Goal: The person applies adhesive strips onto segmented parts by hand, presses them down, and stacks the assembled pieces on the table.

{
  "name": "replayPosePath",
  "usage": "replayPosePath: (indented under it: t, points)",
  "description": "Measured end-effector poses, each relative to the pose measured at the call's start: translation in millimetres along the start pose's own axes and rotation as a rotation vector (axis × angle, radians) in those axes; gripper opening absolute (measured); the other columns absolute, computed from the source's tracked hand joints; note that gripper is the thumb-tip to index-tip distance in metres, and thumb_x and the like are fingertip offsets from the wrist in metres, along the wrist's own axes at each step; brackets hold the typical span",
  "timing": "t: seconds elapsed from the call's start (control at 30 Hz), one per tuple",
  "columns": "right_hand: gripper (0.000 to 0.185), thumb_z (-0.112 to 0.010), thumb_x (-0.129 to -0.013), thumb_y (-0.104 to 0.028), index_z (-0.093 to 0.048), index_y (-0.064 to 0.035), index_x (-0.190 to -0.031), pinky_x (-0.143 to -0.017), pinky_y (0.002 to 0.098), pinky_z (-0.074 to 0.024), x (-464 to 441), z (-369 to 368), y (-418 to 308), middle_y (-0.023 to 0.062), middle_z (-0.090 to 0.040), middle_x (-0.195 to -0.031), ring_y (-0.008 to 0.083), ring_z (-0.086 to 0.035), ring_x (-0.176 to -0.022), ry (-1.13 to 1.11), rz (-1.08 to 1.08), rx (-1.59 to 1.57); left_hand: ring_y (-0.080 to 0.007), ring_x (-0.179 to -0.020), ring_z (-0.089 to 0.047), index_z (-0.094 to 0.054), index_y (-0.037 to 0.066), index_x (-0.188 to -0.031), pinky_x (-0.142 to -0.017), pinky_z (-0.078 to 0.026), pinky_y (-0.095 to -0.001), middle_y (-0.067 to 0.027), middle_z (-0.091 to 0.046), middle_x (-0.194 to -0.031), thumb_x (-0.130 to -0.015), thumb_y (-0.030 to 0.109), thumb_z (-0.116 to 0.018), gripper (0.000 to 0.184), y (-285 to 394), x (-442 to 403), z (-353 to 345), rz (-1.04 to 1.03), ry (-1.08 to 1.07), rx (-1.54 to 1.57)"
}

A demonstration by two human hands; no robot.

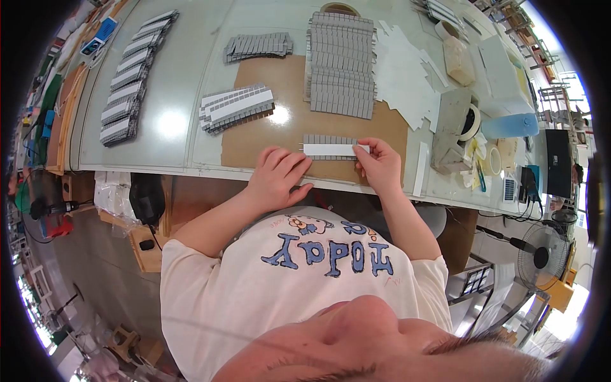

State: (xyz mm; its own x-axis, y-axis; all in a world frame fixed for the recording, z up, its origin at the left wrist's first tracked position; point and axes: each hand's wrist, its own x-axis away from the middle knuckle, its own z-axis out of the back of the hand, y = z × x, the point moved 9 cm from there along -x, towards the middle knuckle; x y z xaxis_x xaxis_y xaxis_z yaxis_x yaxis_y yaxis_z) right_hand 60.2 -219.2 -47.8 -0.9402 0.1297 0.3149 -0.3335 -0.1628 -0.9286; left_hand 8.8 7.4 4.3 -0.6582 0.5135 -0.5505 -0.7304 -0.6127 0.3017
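White strip [328,149] is pinched by right hand [382,167], presumably to keep it square on grey piece [330,139]. Left hand [275,178], loosely open, is rested near the opposite end.

A workshop: long workbench [210,70], piles of grey strips [342,67], standing fan [541,257].

A grey strip [330,139], marked with crosswise lines, lies flat near the front edge of the bench [159,156]. A white strip [328,149] lies lengthwise across its middle.
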Motion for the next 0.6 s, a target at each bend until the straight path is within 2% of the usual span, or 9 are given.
replayPosePath:
  t: [0.27, 0.33, 0.47, 0.53, 0.6]
  points:
    - [0.023, -0.073, -0.093, -0.011, -0.067, 0.0001, -0.112, -0.05, 0.021, -0.0422, 0.6, -0.1, 0.0, -0.0013, -0.063, -0.074, 0.004, -0.058, -0.059, 0.006, -0.025, 0.017, -0.0264, -0.11, -0.054, -0.067, 0.004, -0.117, -0.1, -0.041, -0.0468, -0.007, -0.061, -0.122, -0.076, 0.03, -0.078, 0.05, 1.5, -2.9, 0.9, -0.008, -0.008, 0.007]
    - [0.026, -0.073, -0.093, -0.008, -0.065, 0.0008, -0.116, -0.047, 0.0202, -0.0431, 2.6, 4.6, -1.3, 0.001, -0.064, -0.083, 0.0049, -0.059, -0.062, 0.029, 0.021, -0.024, -0.0265, -0.109, -0.055, -0.067, 0.004, -0.117, -0.1, -0.041, -0.0467, -0.0075, -0.062, -0.122, -0.076, 0.03, -0.078, 0.05, 1.4, -2.8, 1.6, -0.008, -0.001, -0.007]
    - [0.029, -0.071, -0.093, -0.006, -0.064, 0.0008, -0.12, -0.047, 0.0202, -0.0436, 12.9, 33.9, -2.8, 0.001, -0.064, -0.088, 0.0055, -0.059, -0.063, 0.133, 0.12, -0.006, -0.028, -0.112, -0.054, -0.068, 0.004, -0.118, -0.098, -0.04, -0.0467, -0.0068, -0.062, -0.124, -0.075, 0.028, -0.079, 0.05, 0.5, -1.1, -1.4, -0.003, -0.011, 0.015]
    - [0.027, -0.069, -0.093, -0.005, -0.064, 0.0024, -0.119, -0.059, 0.0205, -0.048, 22.9, 50.4, -0.3, -0.0005, -0.063, -0.089, 0.0035, -0.057, -0.069, 0.191, 0.109, 0.002, -0.0264, -0.109, -0.054, -0.067, 0.004, -0.118, -0.098, -0.04, -0.0468, -0.0073, -0.062, -0.123, -0.078, 0.03, -0.078, 0.049, 0.6, -1.3, -1.3, -0.003, -0.018, -0.002]
    - [0.026, -0.069, -0.094, -0.005, -0.064, 0.0024, -0.119, -0.061, 0.0205, -0.0486, 30.7, 65.7, 4.8, -0.0005, -0.064, -0.089, 0.0034, -0.057, -0.07, 0.228, 0.155, 0.034, -0.0263, -0.109, -0.054, -0.067, 0.004, -0.118, -0.098, -0.04, -0.0468, -0.0073, -0.062, -0.123, -0.078, 0.03, -0.077, 0.05, 0.9, -1.1, -1.5, -0.007, -0.02, 0.0]
